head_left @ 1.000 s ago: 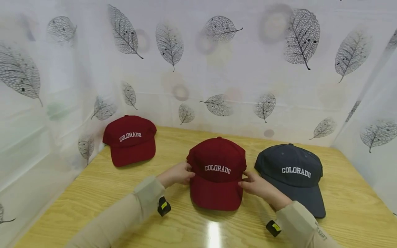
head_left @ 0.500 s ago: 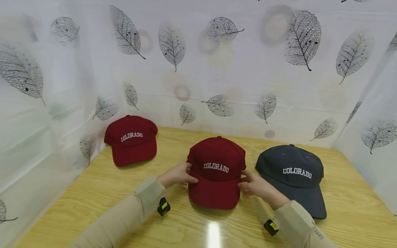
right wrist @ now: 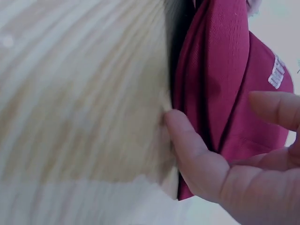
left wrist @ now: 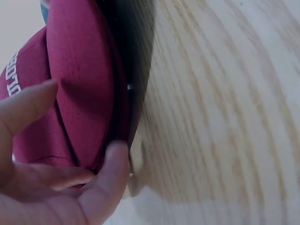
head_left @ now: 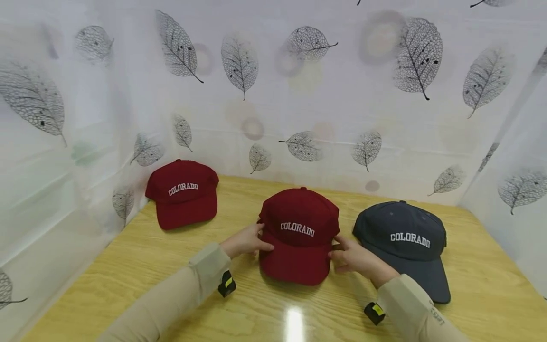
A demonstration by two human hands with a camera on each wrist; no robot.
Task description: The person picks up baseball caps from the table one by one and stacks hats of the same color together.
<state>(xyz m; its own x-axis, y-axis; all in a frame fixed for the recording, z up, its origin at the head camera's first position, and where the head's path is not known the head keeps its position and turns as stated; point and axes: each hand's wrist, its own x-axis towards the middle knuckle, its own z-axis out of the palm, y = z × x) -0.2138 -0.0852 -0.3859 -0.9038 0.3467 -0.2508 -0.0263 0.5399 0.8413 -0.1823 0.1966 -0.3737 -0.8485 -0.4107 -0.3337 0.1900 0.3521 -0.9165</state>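
In the head view a dark red baseball cap (head_left: 295, 263) with white COLORADO lettering stands at the middle of the table, brim toward me. My left hand (head_left: 247, 241) grips its left side, the thumb lying over the brim. On the other side my right hand (head_left: 356, 259) holds the cap where crown and brim meet. Both wrist views show fingers low against the table beside the brim (left wrist: 82, 79). Several layered red edges show below that brim (right wrist: 225, 61) in the right wrist view. A navy COLORADO cap (head_left: 401, 230) sits right of my right hand.
Another dark red COLORADO cap (head_left: 183, 209) rests at the back left of the wooden table (head_left: 171, 256). A leaf-patterned curtain (head_left: 273, 85) closes off the back and both sides. Light glares off the tabletop near the front.
The middle cap has turned and shifted slightly, its brim edge a little farther back and left. My left thumb has slid farther over the brim. The other caps hold their places.
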